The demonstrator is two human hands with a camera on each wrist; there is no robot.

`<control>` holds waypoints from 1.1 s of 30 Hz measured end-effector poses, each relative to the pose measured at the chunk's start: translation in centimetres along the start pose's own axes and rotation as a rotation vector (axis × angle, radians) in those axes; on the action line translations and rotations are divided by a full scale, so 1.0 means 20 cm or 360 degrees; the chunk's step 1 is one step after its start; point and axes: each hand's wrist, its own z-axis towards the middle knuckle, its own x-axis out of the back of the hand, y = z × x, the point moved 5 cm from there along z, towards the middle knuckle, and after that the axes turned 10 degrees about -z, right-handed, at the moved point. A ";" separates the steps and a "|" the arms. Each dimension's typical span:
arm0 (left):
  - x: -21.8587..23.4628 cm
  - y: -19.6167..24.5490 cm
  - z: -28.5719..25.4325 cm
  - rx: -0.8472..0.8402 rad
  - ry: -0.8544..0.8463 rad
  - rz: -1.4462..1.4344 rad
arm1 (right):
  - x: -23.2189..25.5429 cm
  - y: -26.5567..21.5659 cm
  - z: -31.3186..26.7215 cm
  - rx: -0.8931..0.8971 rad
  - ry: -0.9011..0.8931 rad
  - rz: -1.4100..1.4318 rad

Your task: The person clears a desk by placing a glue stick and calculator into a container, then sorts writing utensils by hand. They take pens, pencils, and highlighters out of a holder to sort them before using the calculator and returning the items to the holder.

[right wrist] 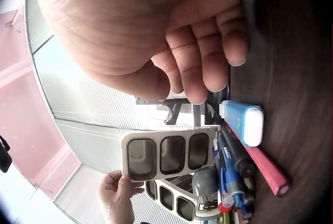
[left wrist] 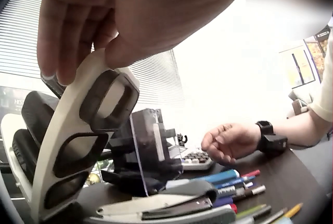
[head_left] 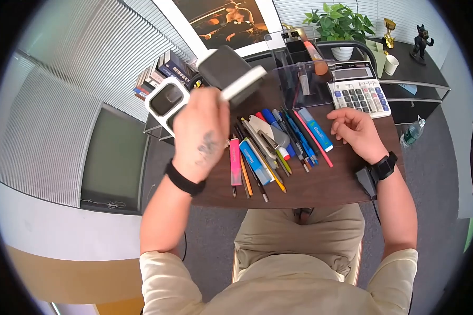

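My left hand [head_left: 202,126] grips the edge of a white pen organizer [left wrist: 73,104] with dark grey compartments, held up at the left over the desk. In the right wrist view its white frame [right wrist: 169,134] shows three squarish openings, and a second white frame [right wrist: 156,200] with similar openings slants below it. The palm side of my left hand is hidden in the head view. My right hand [head_left: 355,134] hovers at the desk's right, fingers loosely curled around nothing, beside a blue box [head_left: 315,130] and the calculator [head_left: 360,92].
Pens, pencils and a pink marker [head_left: 236,163] lie spread mid-desk with a grey stapler [head_left: 270,131]. A clear plastic holder [head_left: 305,86] stands behind them. Books [head_left: 168,68] are at the back left, a potted plant [head_left: 341,26] at the back. A bottle [head_left: 412,131] stands right of the desk.
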 end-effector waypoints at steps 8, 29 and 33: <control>0.09 -0.29 0.22 0.0442 0.0021 -0.0180 | 0.00 -0.01 0.00 0.0022 -0.0008 0.0005; 0.03 -0.69 0.41 0.0967 -0.0309 -0.0367 | 0.00 0.00 0.01 0.0011 0.0013 -0.0053; 0.04 -0.68 0.42 0.0795 -0.0326 -0.0181 | 0.00 0.00 0.01 0.0031 0.0004 -0.0053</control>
